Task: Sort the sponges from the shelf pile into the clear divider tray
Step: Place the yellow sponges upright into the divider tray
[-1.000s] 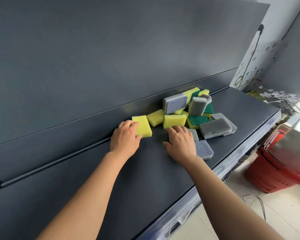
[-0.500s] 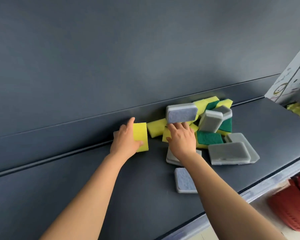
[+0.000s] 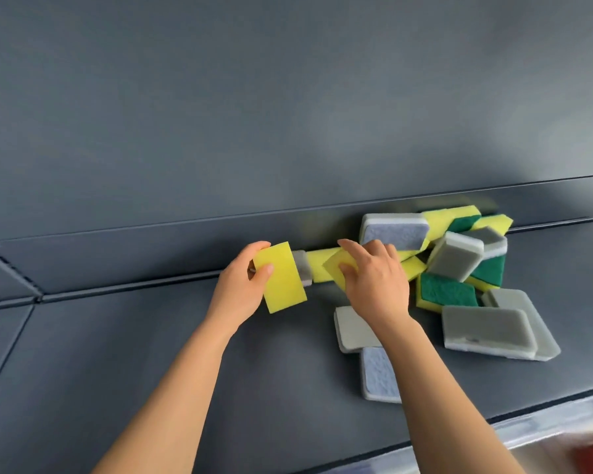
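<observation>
Though mostly on shelf (image 3: 151,354), sponges (image 3: 456,256) (two gripped)

Noted: left hand (image 3: 240,289), a second ago laid over the yellow sponge (image 3: 281,282) flat on the shelf (image 3: 151,354), now pinches it between thumb and fingers, tilted up. A grey sponge (image 3: 302,265) behind it is now exposed. The right hand (image 3: 377,282) has left the flat grey sponge (image 3: 351,328) and reached back to a second yellow sponge (image 3: 338,265) at the pile's left edge, gripping it tipped on a corner
</observation>
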